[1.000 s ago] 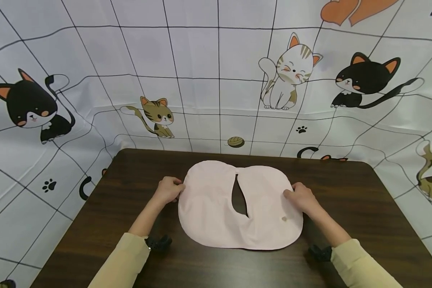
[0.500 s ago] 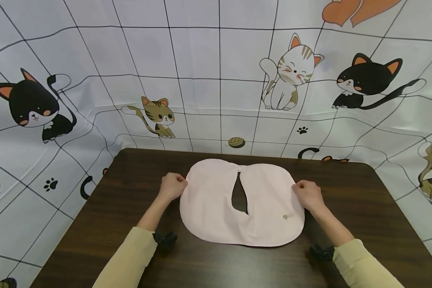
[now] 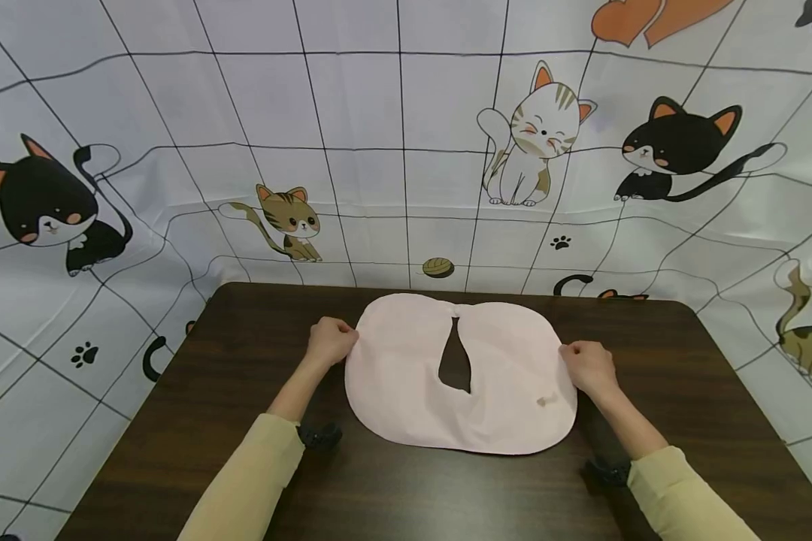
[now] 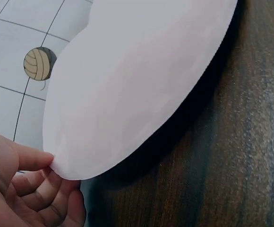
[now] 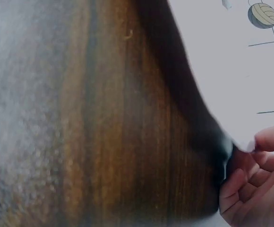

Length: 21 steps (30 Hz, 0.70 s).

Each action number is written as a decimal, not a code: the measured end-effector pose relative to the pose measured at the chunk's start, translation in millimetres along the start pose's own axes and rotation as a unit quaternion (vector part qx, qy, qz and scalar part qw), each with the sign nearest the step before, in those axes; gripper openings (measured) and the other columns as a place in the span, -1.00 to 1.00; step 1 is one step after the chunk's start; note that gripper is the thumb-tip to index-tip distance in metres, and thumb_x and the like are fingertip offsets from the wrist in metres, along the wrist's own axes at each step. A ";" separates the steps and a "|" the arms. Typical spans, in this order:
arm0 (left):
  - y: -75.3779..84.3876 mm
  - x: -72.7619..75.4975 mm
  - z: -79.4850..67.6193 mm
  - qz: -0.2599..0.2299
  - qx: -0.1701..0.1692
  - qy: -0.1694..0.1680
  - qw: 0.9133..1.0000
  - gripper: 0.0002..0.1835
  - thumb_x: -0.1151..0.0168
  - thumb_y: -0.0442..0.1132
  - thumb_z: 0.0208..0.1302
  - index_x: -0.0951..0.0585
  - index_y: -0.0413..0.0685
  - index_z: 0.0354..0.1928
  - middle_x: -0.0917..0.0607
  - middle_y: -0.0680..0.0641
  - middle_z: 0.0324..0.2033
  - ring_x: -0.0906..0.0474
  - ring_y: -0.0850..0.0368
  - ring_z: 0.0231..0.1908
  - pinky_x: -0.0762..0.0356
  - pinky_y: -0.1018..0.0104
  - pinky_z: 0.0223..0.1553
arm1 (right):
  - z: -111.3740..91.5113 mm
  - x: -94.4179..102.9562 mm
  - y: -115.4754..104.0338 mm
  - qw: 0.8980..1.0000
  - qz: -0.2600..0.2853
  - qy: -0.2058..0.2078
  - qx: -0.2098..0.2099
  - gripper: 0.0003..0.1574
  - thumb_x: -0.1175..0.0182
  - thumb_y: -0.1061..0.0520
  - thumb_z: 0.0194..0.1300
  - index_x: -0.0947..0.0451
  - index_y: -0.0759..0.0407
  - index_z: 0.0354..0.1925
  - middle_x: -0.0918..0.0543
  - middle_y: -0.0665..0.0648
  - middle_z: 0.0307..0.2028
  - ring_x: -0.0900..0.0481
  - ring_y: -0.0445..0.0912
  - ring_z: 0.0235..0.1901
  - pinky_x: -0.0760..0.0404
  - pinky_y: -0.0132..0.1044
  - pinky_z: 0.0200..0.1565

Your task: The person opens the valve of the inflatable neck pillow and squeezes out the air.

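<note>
A pale pink cloth bib (image 3: 399,383) with a teardrop neck opening spreads out in the middle of the head view. A small brownish mark (image 3: 546,400) shows on its lower right part. My left hand (image 3: 330,342) pinches the bib's left edge between thumb and fingers, and the left wrist view shows that grip close up. At the opposite edge my right hand (image 3: 589,368) pinches the cloth the same way. Both wrist views show dark shadow along the bib's near border, where it stands off the table. The underside of the cloth is hidden.
Under the bib lies a dark brown wooden table (image 3: 446,496) with rounded far corners. Behind it and at the sides hangs a white gridded curtain (image 3: 365,98) printed with cats. A dark wrist device (image 3: 321,436) sits at the left cuff, another (image 3: 609,472) at the right.
The bib has shifted a little away and to the right, both hands moving with it. My right hand has slid outward from over the cloth to its edge.
</note>
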<state>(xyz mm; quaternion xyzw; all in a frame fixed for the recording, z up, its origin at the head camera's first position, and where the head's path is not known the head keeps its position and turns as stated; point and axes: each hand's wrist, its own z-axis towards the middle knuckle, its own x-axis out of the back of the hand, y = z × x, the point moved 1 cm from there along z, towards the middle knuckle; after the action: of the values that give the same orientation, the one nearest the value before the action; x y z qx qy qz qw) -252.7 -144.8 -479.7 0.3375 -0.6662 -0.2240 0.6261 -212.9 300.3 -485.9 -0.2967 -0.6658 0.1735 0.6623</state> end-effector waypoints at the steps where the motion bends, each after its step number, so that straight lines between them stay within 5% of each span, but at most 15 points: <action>1: 0.1 0.0 -0.3 0.006 -0.001 -0.004 1.000 -0.72 -0.16 -0.27 0.32 -0.76 -0.34 -0.16 -0.74 -0.26 -0.24 -0.63 -0.08 -0.36 -0.57 0.20 -0.43 | 0.2 0.0 -0.1 1.000 -0.005 -0.004 0.003 -0.53 0.05 0.14 0.52 -0.66 0.50 -0.18 -0.65 0.32 -0.39 -0.56 0.13 -0.39 -0.46 -0.19 -0.44; 8: -0.8 -2.0 -1.1 0.037 -0.007 -0.011 0.999 -0.75 -0.18 -0.26 0.31 -0.76 -0.29 -0.22 -0.73 -0.24 -0.26 -0.64 -0.08 -0.38 -0.57 0.16 -0.46 | -3.2 -1.5 1.0 0.997 -0.055 -0.050 -0.004 -0.53 0.07 0.10 0.51 -0.56 0.22 -0.51 -0.40 0.08 -0.62 -0.38 -0.04 -0.58 -0.32 -0.24 -0.56; 17: 1.6 0.2 -0.5 0.040 -0.017 -0.029 0.999 -0.75 -0.18 -0.25 0.31 -0.76 -0.27 -0.22 -0.73 -0.24 -0.21 -0.60 -0.09 -0.37 -0.53 0.18 -0.46 | -10.0 5.8 -0.7 0.997 -0.065 -0.037 -0.001 -0.54 0.03 0.05 0.51 -0.67 0.37 -0.20 -0.61 0.22 -0.42 -0.53 0.08 -0.46 -0.46 -0.12 -0.51; 21: 5.8 2.4 -4.2 0.052 -0.026 -0.010 0.998 -0.70 -0.14 -0.18 0.37 -0.73 -0.24 -0.10 -0.72 -0.22 -0.18 -0.62 -0.10 -0.32 -0.57 0.10 -0.41 | -12.9 7.9 -2.5 0.998 -0.064 -0.008 -0.001 -0.47 0.01 -0.03 0.54 -0.62 0.44 -0.09 -0.66 0.34 -0.29 -0.59 0.18 -0.38 -0.54 -0.01 -0.45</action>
<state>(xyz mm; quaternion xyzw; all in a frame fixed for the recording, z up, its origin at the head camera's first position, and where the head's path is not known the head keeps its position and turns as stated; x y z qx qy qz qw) -249.5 -142.1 -473.4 0.2839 -0.6830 -0.2119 0.6388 -200.2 301.2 -477.4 -0.2525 -0.6888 0.1324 0.6665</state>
